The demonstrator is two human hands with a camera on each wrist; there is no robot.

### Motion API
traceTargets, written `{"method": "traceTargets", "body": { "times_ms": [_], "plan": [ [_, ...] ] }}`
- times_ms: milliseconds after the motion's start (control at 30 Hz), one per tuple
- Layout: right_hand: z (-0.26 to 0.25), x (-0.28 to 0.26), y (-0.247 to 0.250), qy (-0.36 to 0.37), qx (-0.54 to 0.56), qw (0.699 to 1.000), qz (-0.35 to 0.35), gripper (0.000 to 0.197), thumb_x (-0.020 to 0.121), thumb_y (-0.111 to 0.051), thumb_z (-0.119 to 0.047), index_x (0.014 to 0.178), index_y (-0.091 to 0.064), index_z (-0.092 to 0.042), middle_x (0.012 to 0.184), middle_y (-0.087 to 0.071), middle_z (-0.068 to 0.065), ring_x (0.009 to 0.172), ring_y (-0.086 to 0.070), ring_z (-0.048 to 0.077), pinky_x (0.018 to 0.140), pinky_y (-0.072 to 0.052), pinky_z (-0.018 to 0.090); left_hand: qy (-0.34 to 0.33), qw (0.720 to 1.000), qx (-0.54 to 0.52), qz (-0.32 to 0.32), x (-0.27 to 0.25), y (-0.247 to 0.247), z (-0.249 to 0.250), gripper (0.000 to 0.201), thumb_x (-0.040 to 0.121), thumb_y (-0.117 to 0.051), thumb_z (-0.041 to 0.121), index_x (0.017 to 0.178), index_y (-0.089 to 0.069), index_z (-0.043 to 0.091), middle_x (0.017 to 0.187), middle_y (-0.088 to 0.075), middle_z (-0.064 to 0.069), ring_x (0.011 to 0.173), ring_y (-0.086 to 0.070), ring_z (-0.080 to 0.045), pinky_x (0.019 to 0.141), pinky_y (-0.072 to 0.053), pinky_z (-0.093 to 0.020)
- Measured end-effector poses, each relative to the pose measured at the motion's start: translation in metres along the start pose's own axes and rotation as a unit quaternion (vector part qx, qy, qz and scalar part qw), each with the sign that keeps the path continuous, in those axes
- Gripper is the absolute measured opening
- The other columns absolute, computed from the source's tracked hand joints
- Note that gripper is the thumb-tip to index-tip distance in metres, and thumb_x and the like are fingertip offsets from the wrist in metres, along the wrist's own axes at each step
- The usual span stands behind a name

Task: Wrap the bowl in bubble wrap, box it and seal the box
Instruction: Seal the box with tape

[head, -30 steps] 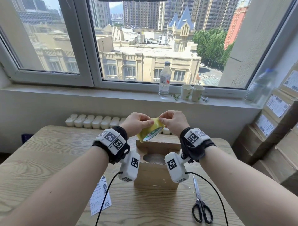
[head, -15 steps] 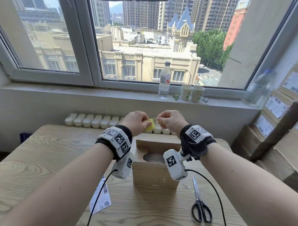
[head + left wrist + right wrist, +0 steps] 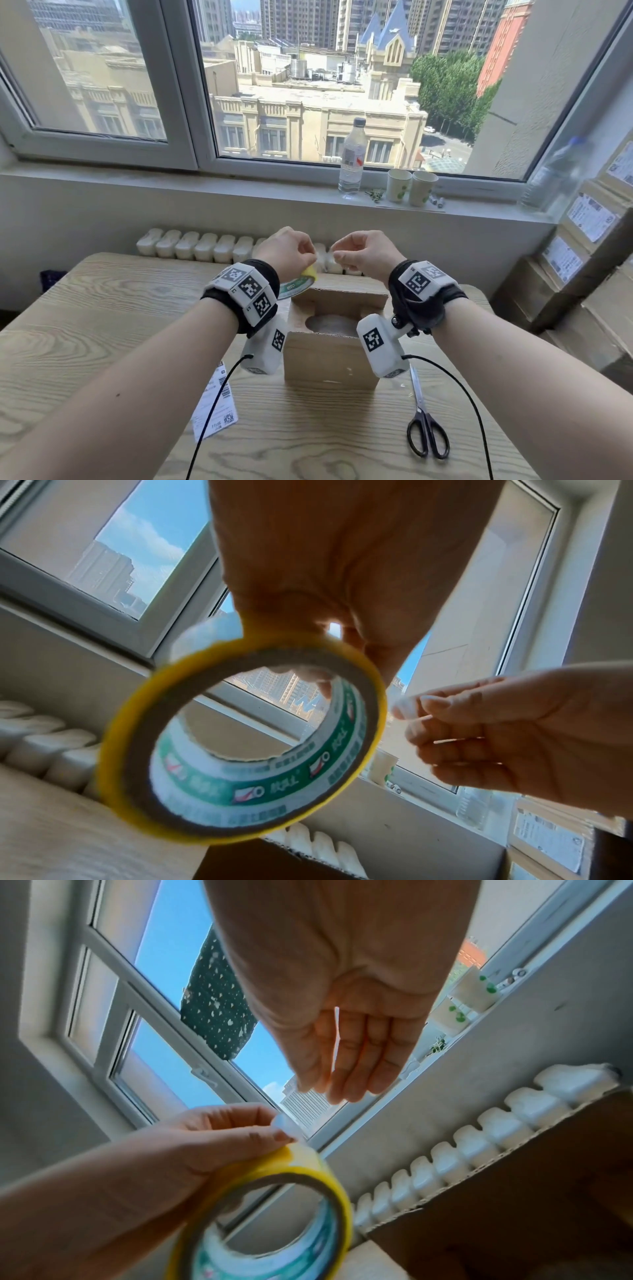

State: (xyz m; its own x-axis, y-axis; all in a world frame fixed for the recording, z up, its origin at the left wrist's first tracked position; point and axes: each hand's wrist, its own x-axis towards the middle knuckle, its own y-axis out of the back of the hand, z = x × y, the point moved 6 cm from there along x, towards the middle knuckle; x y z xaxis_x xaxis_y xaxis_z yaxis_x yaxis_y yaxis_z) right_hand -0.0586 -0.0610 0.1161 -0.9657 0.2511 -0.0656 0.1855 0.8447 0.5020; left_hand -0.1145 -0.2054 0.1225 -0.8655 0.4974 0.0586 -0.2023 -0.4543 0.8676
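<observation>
A brown cardboard box (image 3: 329,363) stands on the wooden table (image 3: 102,308). Through the gap between its top flaps shows the bowl in bubble wrap (image 3: 330,323). Above the box's far edge my left hand (image 3: 308,255) grips a yellow-edged tape roll (image 3: 296,284) with a green and white core label (image 3: 260,788). A short way to its right, my right hand (image 3: 339,255) pinches the clear loose tape end (image 3: 400,710) between thumb and forefinger. The right wrist view shows the roll (image 3: 274,1167) under the left hand's fingers (image 3: 240,1131).
Black scissors (image 3: 426,435) lie right of the box, a printed label (image 3: 214,407) left of it. A bottle (image 3: 351,157) and two paper cups (image 3: 409,186) stand on the window sill. Stacked cartons (image 3: 582,274) fill the right side. A white radiator (image 3: 205,245) runs behind the table.
Both hands were together on the roll. Now the right hand has drawn a little to the right with the tape end, and the roll hangs lower under the left hand.
</observation>
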Motion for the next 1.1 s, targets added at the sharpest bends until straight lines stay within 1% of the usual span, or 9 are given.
{"method": "traceTargets", "body": {
  "times_ms": [100,233,333,433,567,700,833,900,1100],
  "plan": [
    [0.017,0.003,-0.002,-0.028,-0.123,0.992,-0.019,0.035,0.08,-0.076,-0.029,0.112,-0.063,-0.02,0.11,-0.067,0.002,0.1,-0.063,0.016,0.094,-0.05,0.032,0.017,0.999,0.028,-0.012,0.0,-0.006,-0.01,0.009,0.087,-0.061,0.03,0.078,-0.061,0.026,0.101,-0.053,0.002,0.096,-0.056,-0.019,0.089,-0.047,-0.034],
    [0.034,-0.003,-0.017,-0.049,-0.276,0.955,-0.101,0.079,0.074,-0.077,-0.044,0.141,-0.045,-0.018,0.146,-0.046,0.0,0.133,-0.043,0.018,0.109,-0.033,0.028,0.016,0.998,0.047,-0.029,-0.003,-0.013,-0.016,0.01,0.086,-0.06,0.028,0.077,-0.063,0.025,0.101,-0.058,0.001,0.094,-0.058,-0.019,0.083,-0.049,-0.031],
    [0.057,-0.011,-0.037,-0.088,-0.362,0.901,-0.223,0.104,0.063,-0.081,-0.055,0.148,-0.031,-0.021,0.151,-0.037,-0.001,0.136,-0.039,0.019,0.111,-0.034,0.037,0.02,0.998,0.039,-0.047,-0.005,-0.019,-0.019,0.012,0.087,-0.06,0.028,0.075,-0.062,0.025,0.099,-0.06,0.002,0.093,-0.058,-0.017,0.083,-0.05,-0.032],
    [0.067,-0.011,-0.042,-0.076,-0.428,0.869,-0.237,0.107,0.063,-0.085,-0.045,0.149,-0.026,-0.022,0.151,-0.037,-0.001,0.136,-0.038,0.02,0.111,-0.034,0.039,0.019,0.998,0.028,-0.06,-0.005,-0.022,-0.021,0.011,0.087,-0.06,0.027,0.077,-0.064,0.024,0.099,-0.062,0.002,0.092,-0.059,-0.016,0.083,-0.052,-0.033],
    [0.072,0.001,-0.033,-0.087,-0.426,0.881,-0.186,0.093,0.067,-0.085,-0.029,0.145,-0.036,-0.019,0.143,-0.047,0.003,0.129,-0.047,0.022,0.102,-0.043,0.035,0.014,0.995,0.034,-0.089,-0.003,-0.029,-0.021,0.01,0.086,-0.062,0.031,0.082,-0.067,0.023,0.092,-0.063,0.004,0.087,-0.061,-0.014,0.081,-0.054,-0.032],
    [0.094,0.0,-0.036,-0.089,-0.445,0.87,-0.194,0.046,0.071,-0.081,-0.021,0.114,-0.067,-0.018,0.113,-0.067,0.001,0.101,-0.063,0.02,0.078,-0.051,0.027,0.014,0.994,0.046,-0.1,0.0,-0.035,-0.021,0.013,0.085,-0.065,0.035,0.077,-0.064,0.025,0.089,-0.066,0.004,0.083,-0.061,-0.014,0.075,-0.052,-0.028],
    [0.119,-0.002,-0.026,-0.112,-0.38,0.908,-0.139,0.019,0.073,-0.079,-0.019,0.089,-0.072,-0.023,0.093,-0.068,-0.004,0.088,-0.063,0.016,0.074,-0.05,0.024,0.015,0.99,0.056,-0.132,0.004,-0.049,-0.017,0.013,0.085,-0.066,0.035,0.079,-0.065,0.023,0.09,-0.068,0.002,0.084,-0.063,-0.015,0.078,-0.054,-0.03],
    [0.128,-0.003,-0.018,-0.124,-0.362,0.917,-0.115,0.018,0.073,-0.078,-0.017,0.075,-0.065,-0.028,0.083,-0.063,-0.008,0.086,-0.061,0.014,0.076,-0.052,0.025,0.013,0.987,0.064,-0.148,0.007,-0.059,-0.012,0.013,0.085,-0.065,0.034,0.082,-0.067,0.021,0.089,-0.068,0.002,0.084,-0.063,-0.015,0.077,-0.053,-0.029],
    [0.144,-0.002,-0.008,-0.142,-0.31,0.934,-0.105,0.025,0.072,-0.081,-0.016,0.066,-0.059,-0.027,0.084,-0.062,-0.005,0.083,-0.058,0.012,0.07,-0.045,0.022,-0.006,0.974,0.106,-0.203,0.023,-0.093,0.015,0.013,0.085,-0.065,0.035,0.082,-0.066,0.022,0.089,-0.069,0.002,0.086,-0.065,-0.016,0.076,-0.054,-0.03]
  ]
}}
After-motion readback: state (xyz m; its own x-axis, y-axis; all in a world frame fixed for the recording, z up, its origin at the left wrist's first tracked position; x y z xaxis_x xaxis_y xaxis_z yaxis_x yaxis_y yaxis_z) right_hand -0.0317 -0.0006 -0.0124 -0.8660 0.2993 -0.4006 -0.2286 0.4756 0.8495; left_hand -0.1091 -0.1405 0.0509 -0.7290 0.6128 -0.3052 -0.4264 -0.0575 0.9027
